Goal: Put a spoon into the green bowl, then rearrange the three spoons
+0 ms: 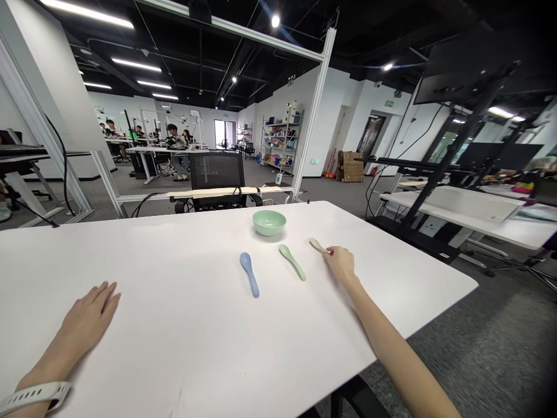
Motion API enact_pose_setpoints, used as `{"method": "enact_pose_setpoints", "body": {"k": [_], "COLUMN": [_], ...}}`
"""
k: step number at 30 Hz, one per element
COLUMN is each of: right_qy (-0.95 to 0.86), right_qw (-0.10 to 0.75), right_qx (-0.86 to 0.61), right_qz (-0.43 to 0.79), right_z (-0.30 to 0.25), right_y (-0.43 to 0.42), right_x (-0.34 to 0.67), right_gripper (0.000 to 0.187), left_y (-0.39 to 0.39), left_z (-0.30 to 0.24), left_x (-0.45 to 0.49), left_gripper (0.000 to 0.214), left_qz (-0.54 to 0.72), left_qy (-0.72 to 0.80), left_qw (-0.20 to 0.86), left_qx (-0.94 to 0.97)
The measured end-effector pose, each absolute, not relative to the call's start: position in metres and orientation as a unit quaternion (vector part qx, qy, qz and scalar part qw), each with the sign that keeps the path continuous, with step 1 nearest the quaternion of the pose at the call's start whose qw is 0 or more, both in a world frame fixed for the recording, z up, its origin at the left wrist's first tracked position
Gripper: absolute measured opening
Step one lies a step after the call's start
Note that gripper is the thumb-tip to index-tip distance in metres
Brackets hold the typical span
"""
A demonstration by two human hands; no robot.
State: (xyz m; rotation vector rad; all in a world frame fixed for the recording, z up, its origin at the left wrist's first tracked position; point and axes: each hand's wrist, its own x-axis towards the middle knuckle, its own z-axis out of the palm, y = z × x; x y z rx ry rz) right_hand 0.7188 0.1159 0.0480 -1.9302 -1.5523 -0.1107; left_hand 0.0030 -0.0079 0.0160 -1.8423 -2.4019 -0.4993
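My right hand (342, 262) is closed on the handle of a cream spoon (316, 244) at the right of the table; the bowl end of that spoon points away to the left, and the fingers cover most of its handle. To its left a light green spoon (292, 262) lies on the tabletop, and beyond that a blue spoon (249, 275). Behind the spoons stands a green bowl (269, 223), upright. My left hand (89, 316) rests flat on the table at the left, fingers stretched out and holding nothing.
The white table (183, 325) has its far edge just behind the bowl and its right edge beyond my right arm. An aluminium frame (311, 116) and a black chair (217, 171) stand past the far edge. Several people sit at desks in the background.
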Motion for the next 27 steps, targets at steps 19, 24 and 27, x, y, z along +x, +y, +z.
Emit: {"method": "enact_pose_setpoints", "body": {"k": [19,24,27], "right_qy": [-0.699,-0.704,-0.699], "right_qw": [0.242,0.195,0.216], "right_qx": [-0.670,-0.679,-0.678], "right_qz": [-0.063,-0.068,-0.069], "right_z": [0.148,0.137,0.131], "right_y": [0.193,0.200,0.200], "right_x": [0.575,0.557,0.557], "right_gripper": [0.031,0.033,0.036], "left_y": [-0.016,-0.018,-0.017], "left_z": [0.031,0.033,0.031], "left_x": [0.021,0.023,0.022], "left_gripper": [0.081,0.081,0.077], "left_qz": [-0.138,-0.135,-0.146], "left_qy": [-0.781,-0.783,-0.782], "left_qw": [0.049,0.051,0.060], "left_qx": [-0.607,-0.605,-0.603]}}
